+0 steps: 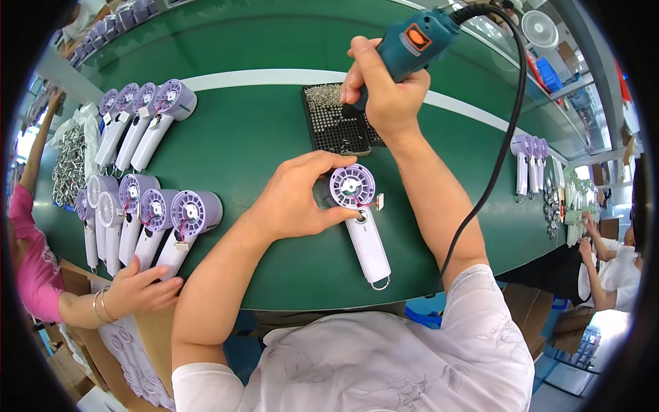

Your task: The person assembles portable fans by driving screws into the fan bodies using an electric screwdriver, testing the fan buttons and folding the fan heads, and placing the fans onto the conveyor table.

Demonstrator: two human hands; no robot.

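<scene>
Left hand (296, 199) steadies purple fan (355, 206); right hand (384, 93) grips electric screwdriver (412, 42)

Lighting: bright, even, overhead; daylight glare at left and right rims. Shadows: soft, short, under the hands on the green counter (274, 137). Focus: sharp at centre, softer outward. Distortion: strong fisheye bending of straight edges; black circular vignette at corners.

Rows of purple fan units (147, 117) lie on the green table (261, 137) beside a co-worker's hand (141, 288).
</scene>
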